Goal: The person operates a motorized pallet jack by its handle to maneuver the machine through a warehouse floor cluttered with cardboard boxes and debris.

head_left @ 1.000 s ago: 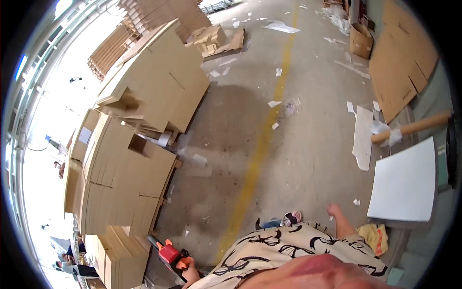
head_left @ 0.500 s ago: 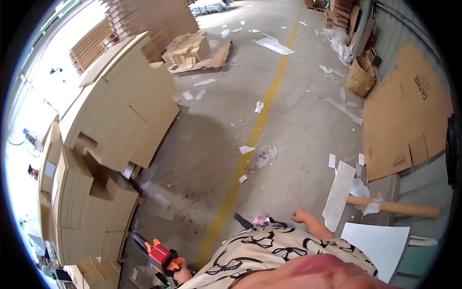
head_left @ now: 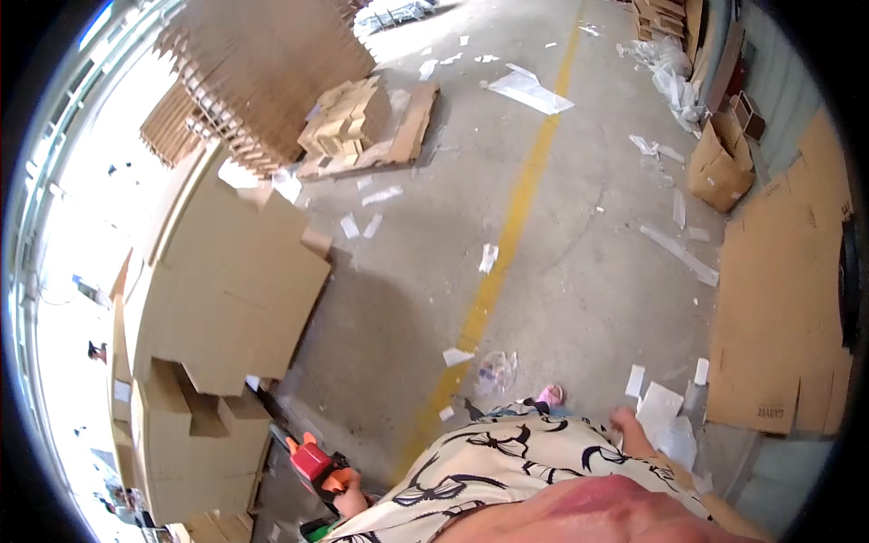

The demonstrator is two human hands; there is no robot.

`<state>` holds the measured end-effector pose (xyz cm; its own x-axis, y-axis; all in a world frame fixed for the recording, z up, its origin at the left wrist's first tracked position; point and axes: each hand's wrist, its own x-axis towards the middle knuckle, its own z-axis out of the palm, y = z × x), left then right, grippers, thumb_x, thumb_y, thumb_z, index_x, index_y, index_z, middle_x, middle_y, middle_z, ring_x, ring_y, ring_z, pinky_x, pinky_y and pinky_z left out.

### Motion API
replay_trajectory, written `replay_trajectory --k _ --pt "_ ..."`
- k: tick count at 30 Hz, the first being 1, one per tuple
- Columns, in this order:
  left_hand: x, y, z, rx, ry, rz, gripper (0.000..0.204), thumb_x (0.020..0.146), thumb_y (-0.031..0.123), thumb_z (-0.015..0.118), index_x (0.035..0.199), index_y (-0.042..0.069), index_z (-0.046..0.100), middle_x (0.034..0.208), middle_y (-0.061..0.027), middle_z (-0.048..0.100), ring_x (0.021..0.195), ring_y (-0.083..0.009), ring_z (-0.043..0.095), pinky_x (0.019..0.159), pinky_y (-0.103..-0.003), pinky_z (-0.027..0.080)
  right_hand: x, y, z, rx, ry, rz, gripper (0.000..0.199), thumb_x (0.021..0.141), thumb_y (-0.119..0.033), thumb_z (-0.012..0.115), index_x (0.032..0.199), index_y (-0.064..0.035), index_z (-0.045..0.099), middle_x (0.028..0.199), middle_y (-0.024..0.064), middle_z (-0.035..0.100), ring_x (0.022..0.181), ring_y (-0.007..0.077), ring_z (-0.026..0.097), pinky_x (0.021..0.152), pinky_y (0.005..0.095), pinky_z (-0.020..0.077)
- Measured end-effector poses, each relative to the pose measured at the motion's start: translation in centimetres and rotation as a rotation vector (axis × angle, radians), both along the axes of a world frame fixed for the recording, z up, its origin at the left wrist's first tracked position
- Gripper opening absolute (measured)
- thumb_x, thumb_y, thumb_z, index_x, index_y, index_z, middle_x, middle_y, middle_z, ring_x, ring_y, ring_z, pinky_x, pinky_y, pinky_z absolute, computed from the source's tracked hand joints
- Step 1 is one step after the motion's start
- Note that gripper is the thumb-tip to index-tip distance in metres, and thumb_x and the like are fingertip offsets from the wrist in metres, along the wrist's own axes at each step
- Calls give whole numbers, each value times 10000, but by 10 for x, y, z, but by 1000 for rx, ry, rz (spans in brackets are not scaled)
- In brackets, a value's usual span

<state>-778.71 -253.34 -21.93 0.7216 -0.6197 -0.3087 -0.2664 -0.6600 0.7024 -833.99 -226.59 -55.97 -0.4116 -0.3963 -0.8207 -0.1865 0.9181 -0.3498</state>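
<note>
At the lower left my left hand (head_left: 351,500) is closed around the handle of a red and black hand-held tool (head_left: 312,463) with orange parts. A green part shows below it by my wrist. The tool's front points toward the stacked pale cardboard packages (head_left: 204,457) on the left. To the right of my patterned clothing, my right hand (head_left: 623,419) hangs low over the floor with its fingers curled. Nothing is visible in it. Scraps of white sheet (head_left: 661,403) lie on the floor beside that hand.
Stacked brown cardboard (head_left: 262,72) stands at the far left, by a flattened carton with bundled pieces (head_left: 348,122). A yellow line (head_left: 516,213) runs along the floor among paper and plastic scraps. Large cardboard sheets (head_left: 778,308) and an open carton (head_left: 721,167) line the right side.
The view has moved forward along the aisle; the stacks and floor scraps appear lower and nearer. My right hand has shifted rightward in the picture. The left hand still holds the tool.
</note>
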Motion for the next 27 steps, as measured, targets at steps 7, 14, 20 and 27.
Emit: replay_trajectory --k 7,14,20,27 --pt "-238 -87 53 -6 -40 61 330 703 268 752 724 30 524 469 -51 463 336 -180 437 340 -308 374 -219 -273 113 -378 307 135 344 809 -327 488 885 -29 642 946 196 617 918 358 578 815 416 458" --pt "-451 -204 49 78 17 6 340 736 295 726 824 42 517 471 -34 436 332 -175 412 337 -305 350 -366 -324 77 -175 210 260 296 786 -319 534 799 -46 649 721 124 642 642 257 614 634 378 487" --pt "-589 -282 35 37 81 -129 373 760 336 692 858 5 550 519 -89 516 330 -190 473 331 -318 389 -508 -279 82 -64 67 -3 311 784 -320 528 686 -42 631 584 95 610 506 200 587 552 355 479" --pt "-787 -366 47 77 -74 -8 377 712 332 738 768 -14 600 545 -69 536 325 -179 446 324 -325 363 -684 -238 24 4 134 32 336 786 -332 498 673 -51 643 599 109 614 532 233 595 579 375 479"
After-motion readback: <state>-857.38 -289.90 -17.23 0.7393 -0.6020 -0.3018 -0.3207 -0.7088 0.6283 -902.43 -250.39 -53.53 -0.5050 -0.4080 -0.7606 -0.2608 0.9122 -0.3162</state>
